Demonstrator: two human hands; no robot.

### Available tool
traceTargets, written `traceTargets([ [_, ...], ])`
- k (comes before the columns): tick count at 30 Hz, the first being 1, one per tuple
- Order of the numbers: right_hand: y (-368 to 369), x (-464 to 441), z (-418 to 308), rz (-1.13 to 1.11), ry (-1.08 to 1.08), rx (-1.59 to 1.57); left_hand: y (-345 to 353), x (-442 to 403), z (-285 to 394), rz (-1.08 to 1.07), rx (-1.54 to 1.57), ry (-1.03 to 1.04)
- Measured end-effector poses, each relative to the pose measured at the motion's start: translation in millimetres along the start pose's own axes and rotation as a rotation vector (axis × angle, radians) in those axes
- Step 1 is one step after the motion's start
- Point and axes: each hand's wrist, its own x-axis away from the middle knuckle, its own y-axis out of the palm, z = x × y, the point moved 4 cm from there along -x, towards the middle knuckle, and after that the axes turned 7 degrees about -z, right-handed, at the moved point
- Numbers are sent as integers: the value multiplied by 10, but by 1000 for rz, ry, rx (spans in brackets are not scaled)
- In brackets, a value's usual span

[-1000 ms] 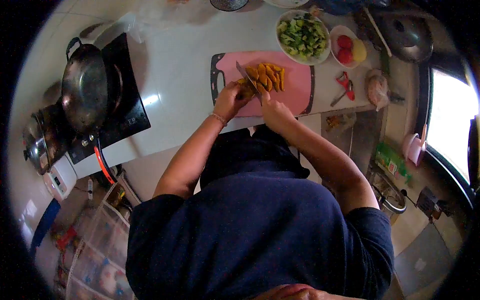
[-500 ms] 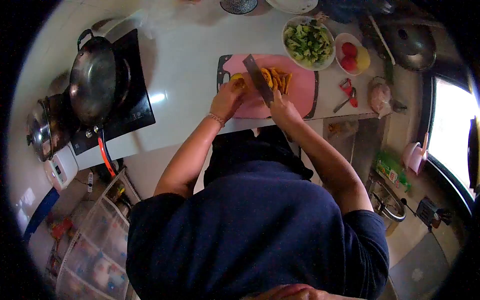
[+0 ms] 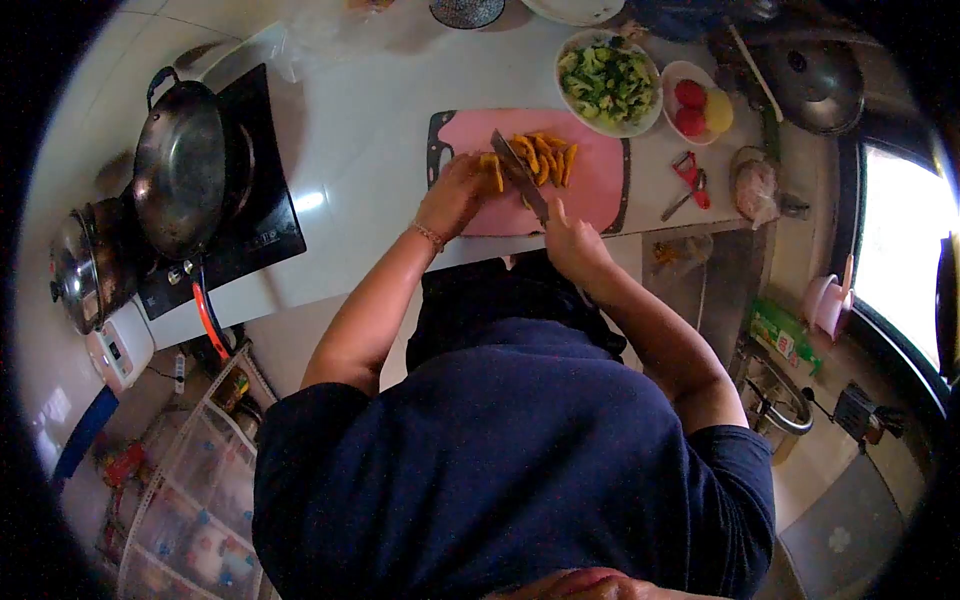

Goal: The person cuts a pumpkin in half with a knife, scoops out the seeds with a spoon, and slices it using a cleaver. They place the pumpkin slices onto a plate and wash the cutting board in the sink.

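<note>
My right hand point(image 3: 574, 243) is closed round the handle of a knife point(image 3: 523, 178), whose blade points up and to the left over a pink cutting board point(image 3: 600, 200). On the board's left part, my left hand point(image 3: 457, 194) grips a yellow-orange piece of food point(image 3: 493, 170), its cut face beside the blade. Just right of the blade lie several orange slices point(image 3: 545, 157), close together. The fingertips of my left hand are partly hidden.
A bowl of chopped greens point(image 3: 609, 82) and a bowl with two red items and a yellow one point(image 3: 690, 108) stand behind the board. Right of it lie a red peeler point(image 3: 690, 180) and a bagged item point(image 3: 756, 188). A wok point(image 3: 180, 170) sits on the black cooktop point(image 3: 270, 215).
The knife first lifted away from the food and tilted, then came back beside the piece. My left hand has shifted slightly left and turned the piece so that its cut face shows.
</note>
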Motion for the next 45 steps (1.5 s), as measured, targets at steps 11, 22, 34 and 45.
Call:
traceTargets([
  [11,-120,-78,-387,-84,-69,156,-39,13,-127,10,7,52],
  [22,302,-831,-102,-8,-35,67,52,63,-285,-34,-9,-3],
  [34,-49,-14,-279,40,-198,159,-6,-5,-22,-78,-56,22],
  [45,173,-559,-315,-136,-86,167,57,3,-62,-132,61,-105],
])
